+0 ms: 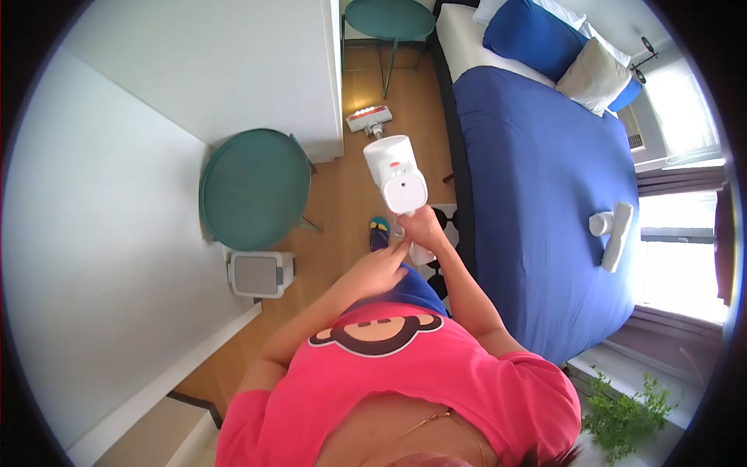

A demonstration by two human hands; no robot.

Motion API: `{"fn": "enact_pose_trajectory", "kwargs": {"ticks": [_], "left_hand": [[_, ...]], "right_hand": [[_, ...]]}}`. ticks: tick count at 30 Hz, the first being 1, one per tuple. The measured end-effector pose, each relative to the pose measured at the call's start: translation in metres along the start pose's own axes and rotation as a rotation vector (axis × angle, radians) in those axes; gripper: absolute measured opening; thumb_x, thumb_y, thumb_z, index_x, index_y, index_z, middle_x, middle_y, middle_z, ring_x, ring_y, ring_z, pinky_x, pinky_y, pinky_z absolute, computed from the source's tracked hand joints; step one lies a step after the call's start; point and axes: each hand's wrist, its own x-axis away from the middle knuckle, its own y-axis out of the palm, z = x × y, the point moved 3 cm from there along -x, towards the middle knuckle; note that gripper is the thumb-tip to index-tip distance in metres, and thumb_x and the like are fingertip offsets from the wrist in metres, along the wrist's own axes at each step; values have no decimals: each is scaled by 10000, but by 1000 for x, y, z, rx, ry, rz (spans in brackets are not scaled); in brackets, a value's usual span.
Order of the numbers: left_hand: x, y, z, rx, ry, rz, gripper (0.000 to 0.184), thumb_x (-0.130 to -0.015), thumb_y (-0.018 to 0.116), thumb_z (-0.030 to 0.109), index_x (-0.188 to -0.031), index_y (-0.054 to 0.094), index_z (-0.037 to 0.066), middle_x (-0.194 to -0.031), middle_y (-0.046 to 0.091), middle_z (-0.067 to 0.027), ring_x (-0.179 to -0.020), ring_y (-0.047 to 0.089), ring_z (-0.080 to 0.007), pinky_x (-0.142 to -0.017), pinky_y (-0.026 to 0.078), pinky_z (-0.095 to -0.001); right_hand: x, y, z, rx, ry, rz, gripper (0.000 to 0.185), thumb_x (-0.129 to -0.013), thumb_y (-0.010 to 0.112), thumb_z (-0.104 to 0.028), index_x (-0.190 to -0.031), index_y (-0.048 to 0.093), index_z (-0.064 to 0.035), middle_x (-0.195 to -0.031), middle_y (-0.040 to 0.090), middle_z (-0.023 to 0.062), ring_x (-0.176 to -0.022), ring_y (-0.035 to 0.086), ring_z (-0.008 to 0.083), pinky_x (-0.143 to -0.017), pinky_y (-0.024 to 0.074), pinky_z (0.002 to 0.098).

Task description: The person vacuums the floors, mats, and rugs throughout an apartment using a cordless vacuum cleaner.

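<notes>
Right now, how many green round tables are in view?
2: one green table beside the grey-and-white box, the other green table beyond the lit vacuum head, beside the bed; others may be hidden.

Holding a White Vacuum

My right hand grips it. My left hand is close beside my right. The vacuum's head shines lights on the wood floor, near the big blue bed.

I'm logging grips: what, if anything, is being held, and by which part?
A white stick vacuum, by its handle, in the right hand. The left hand is close by; whether it grips is unclear.
</notes>
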Motion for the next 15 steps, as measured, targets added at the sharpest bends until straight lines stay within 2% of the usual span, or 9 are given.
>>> {"fn": "enact_pose_trajectory", "kwargs": {"ticks": [3,4,6,8,11,15], "left_hand": [[-7,-31,-24,14,-43,29,594,-825,482,210,-1336,268,-6,-1304,373,-244,-1183,408,-340,-972,344,-389],[-9,-43,-35,-4,-136,46,591,-828,482,212,-1335,272,-6,-1300,380,-244,-1181,410,-341,-973,343,-386],[-11,-64,-56,-40,-322,76,584,-833,482,218,-1333,280,-7,-1291,395,-244,-1178,414,-343,-975,340,-382],[-14,-79,-75,-61,-372,137,582,-838,478,219,-1336,276,-5,-1281,408,-244,-1177,415,-348,-977,337,-380],[-27,-95,-85,-72,-377,222,572,-836,471,234,-1322,294,-10,-1259,430,-242,-1139,444,-358,-950,362,-398],[-39,-100,-84,-111,-369,260,559,-836,466,244,-1311,312,-9,-1228,456,-243,-1102,469,-370,-921,382,-414]], "right_hand": [[-35,-25,-13,-144,455,-227,322,-698,561,-122,-982,569,28,-706,604,131,-510,581,153,-440,465,299],[-48,-26,-1,-155,431,-221,341,-709,542,-102,-1025,541,26,-704,592,117,-494,556,139,-410,450,288],[-79,-23,36,-143,401,-220,396,-720,549,-152,-1082,516,5,-795,611,147,-520,587,178,-463,478,319],[-113,-27,40,-199,447,-253,460,-723,563,-170,-1147,474,-15,-842,616,161,-556,601,201,-467,483,332],[-158,-23,25,-238,427,-116,461,-735,594,-177,-1150,471,-19,-844,607,151,-549,584,185,-439,470,323],[-196,4,45,-329,415,-127,440,-763,632,-195,-1129,471,-13,-839,599,130,-512,550,165,-428,452,301]]}}
